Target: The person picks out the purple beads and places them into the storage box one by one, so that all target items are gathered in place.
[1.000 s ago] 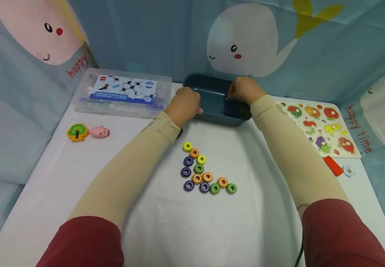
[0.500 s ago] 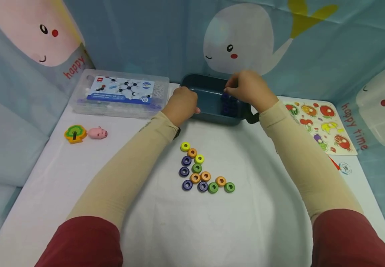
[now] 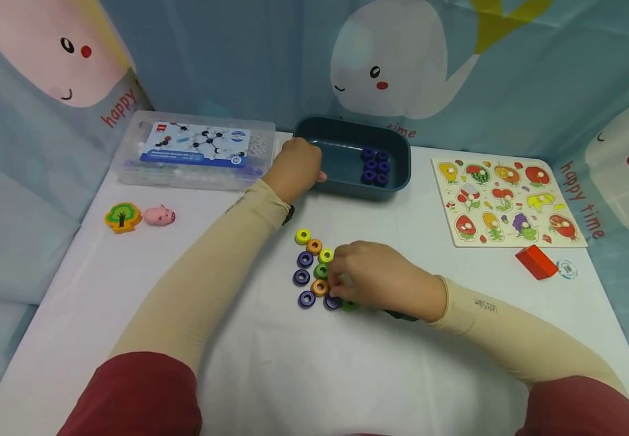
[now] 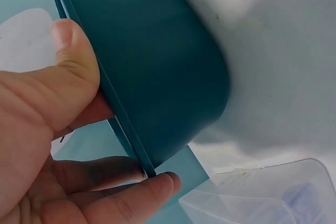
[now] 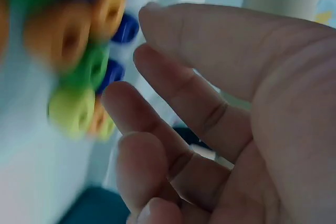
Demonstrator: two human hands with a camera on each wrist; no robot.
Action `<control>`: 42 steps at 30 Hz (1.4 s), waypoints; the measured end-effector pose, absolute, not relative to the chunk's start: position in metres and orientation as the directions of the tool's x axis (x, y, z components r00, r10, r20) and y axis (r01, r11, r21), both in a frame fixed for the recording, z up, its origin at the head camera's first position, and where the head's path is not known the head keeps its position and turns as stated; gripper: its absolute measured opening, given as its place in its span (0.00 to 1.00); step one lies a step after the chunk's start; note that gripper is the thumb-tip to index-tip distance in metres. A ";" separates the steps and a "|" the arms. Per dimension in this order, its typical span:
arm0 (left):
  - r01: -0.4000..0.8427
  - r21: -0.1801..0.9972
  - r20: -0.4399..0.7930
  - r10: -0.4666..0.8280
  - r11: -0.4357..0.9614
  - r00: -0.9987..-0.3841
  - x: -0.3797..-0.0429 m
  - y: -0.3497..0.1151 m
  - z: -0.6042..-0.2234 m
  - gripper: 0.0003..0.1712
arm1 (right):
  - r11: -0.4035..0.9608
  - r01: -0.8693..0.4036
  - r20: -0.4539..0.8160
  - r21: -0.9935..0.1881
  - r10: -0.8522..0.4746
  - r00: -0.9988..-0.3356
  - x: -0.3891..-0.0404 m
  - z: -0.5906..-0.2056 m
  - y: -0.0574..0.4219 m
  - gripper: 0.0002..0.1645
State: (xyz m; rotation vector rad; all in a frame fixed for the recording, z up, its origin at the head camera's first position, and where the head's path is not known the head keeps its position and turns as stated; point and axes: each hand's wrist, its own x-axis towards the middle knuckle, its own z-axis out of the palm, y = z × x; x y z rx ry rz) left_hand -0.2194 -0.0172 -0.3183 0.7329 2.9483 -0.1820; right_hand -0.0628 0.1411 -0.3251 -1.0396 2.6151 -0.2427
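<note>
My left hand (image 3: 297, 168) holds the left end of a dark teal plastic bin (image 3: 336, 158). In the left wrist view, its thumb lies along the bin's rim (image 4: 122, 121), with fingers on the other side. Several purple rings (image 3: 382, 167) sit grouped in the bin's right half. My right hand (image 3: 371, 275) hovers over loose rings on the table, hiding some. Its thumb and fingers are apart with nothing between them in the right wrist view. Around it lie purple rings (image 3: 301, 277), orange rings (image 3: 314, 246), green rings (image 3: 322, 271) and yellow rings (image 3: 303, 236).
A clear case with a molecule-model label (image 3: 197, 144) stands left of the bin. A tree piece (image 3: 123, 217) and a pink pig (image 3: 159, 215) lie at left. On the right are a fruit puzzle board (image 3: 511, 203), a red block (image 3: 536, 262) and a round sticker (image 3: 568, 269).
My right hand has left the bin and come forward to the loose rings on the table, uncovering the purple rings in the bin. My left hand stays on the bin.
</note>
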 end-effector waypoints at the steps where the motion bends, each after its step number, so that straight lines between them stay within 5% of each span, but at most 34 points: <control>1: 0.470 -0.092 -0.121 0.459 0.878 -0.880 -0.220 -0.017 -0.318 0.21 | 0.710 -0.655 -0.227 -0.260 -0.704 -0.673 -0.057 -0.327 0.141 0.07; 11: 0.461 -0.085 -0.131 0.449 0.883 -0.884 -0.221 -0.018 -0.314 0.19 | 0.647 -0.748 -0.160 -0.148 -0.762 -0.627 -0.037 -0.351 0.138 0.11; 19: 0.451 -0.055 -0.154 0.439 0.891 -0.885 -0.222 -0.019 -0.315 0.20 | 0.500 -0.848 -0.026 -0.174 -0.864 -0.503 -0.026 -0.361 0.132 0.05; 23: 0.446 -0.060 -0.163 0.432 0.893 -0.887 -0.222 -0.018 -0.315 0.20 | 0.494 -0.835 -0.048 -0.241 -0.865 -0.499 -0.032 -0.348 0.133 0.05; 28: 0.454 -0.067 -0.187 0.436 0.888 -0.880 -0.223 -0.015 -0.314 0.22 | 0.599 -0.729 0.025 -0.329 -0.767 -0.641 -0.075 -0.298 0.151 0.06; 34: 0.457 -0.070 -0.186 0.438 0.887 -0.879 -0.225 -0.015 -0.316 0.27 | 0.823 -0.457 0.081 -0.338 -0.458 -0.885 -0.174 -0.273 0.182 0.09; 42: 0.462 -0.057 -0.184 0.445 0.885 -0.876 -0.222 -0.018 -0.314 0.29 | 0.911 -0.296 -0.116 -0.287 -0.340 -0.933 -0.242 -0.316 0.188 0.14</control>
